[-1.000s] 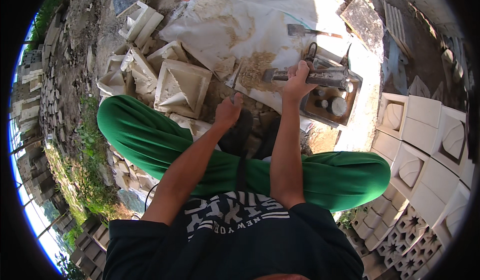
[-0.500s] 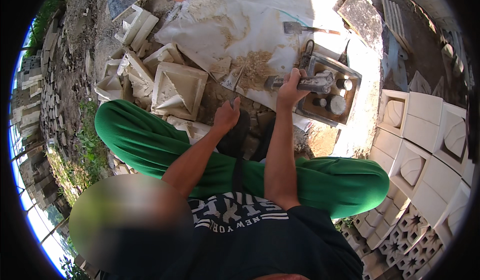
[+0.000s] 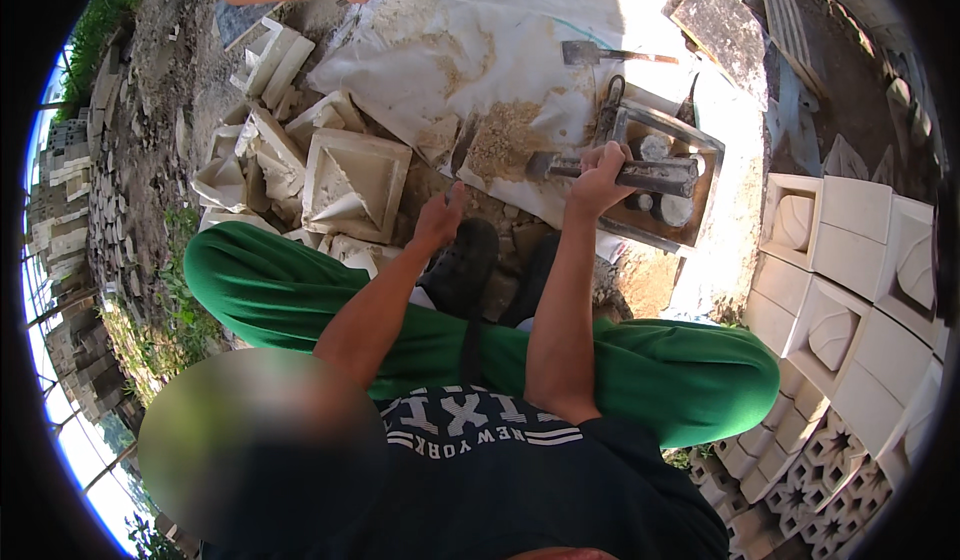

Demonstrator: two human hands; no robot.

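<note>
Right hand (image 3: 597, 175) is still clamped around the grey metal bar (image 3: 640, 172) lying across the square mould frame (image 3: 700, 185), pretty much where it was a second ago. The frame holds a couple of pale round lumps. Left hand (image 3: 440, 222) hangs loose, fingers half curled, holding nothing, near the pale cast block (image 3: 355, 182) on the ground.

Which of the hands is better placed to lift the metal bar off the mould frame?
Probably the right hand: it already grips the metal bar lying across the mould frame. The left hand hangs apart, holding nothing.
</note>
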